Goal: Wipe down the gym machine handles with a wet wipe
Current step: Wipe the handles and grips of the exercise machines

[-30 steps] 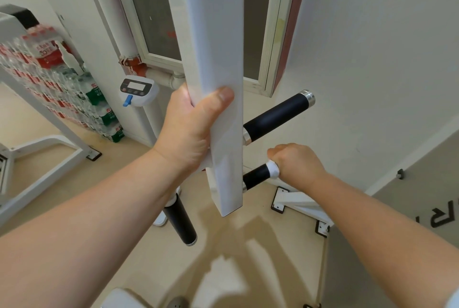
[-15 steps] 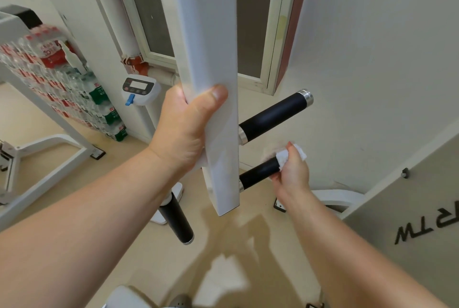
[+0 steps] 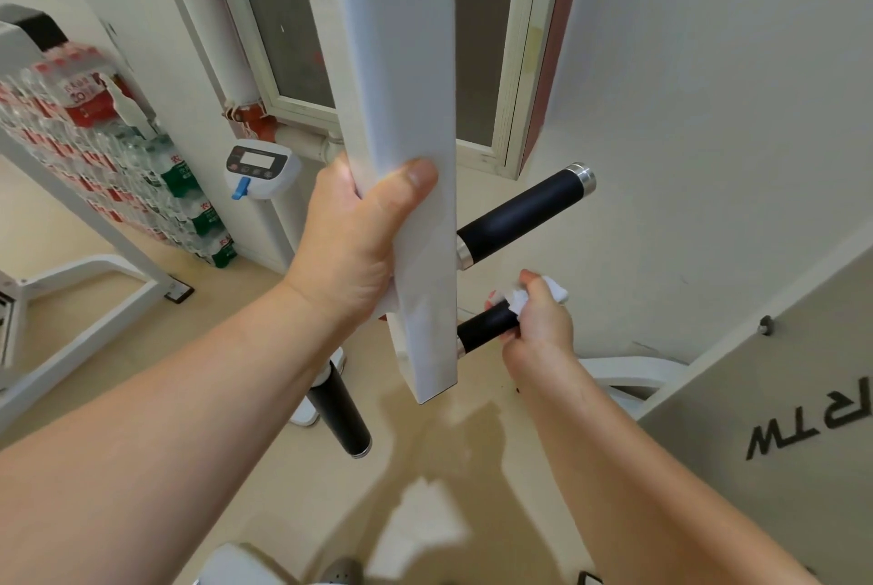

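A white square bar (image 3: 411,88) of the gym machine hangs in the middle, and my left hand (image 3: 352,244) grips it near its lower end. Three black handles stick out from it. The upper right handle (image 3: 524,216) is bare. My right hand (image 3: 538,324) wraps a white wet wipe (image 3: 522,298) around the outer end of the lower right handle (image 3: 482,329). The third handle (image 3: 342,414) points down to the left, untouched.
A white wall is close on the right, with a window behind the bar. A digital scale (image 3: 260,169) on a post and stacked packs of water bottles (image 3: 118,159) stand at the left. White machine frames (image 3: 85,301) rest on the beige floor.
My right hand turned on the lower right handle, from a closed fist over its end to a grip from below with the wipe showing on top. The left hand kept its hold.
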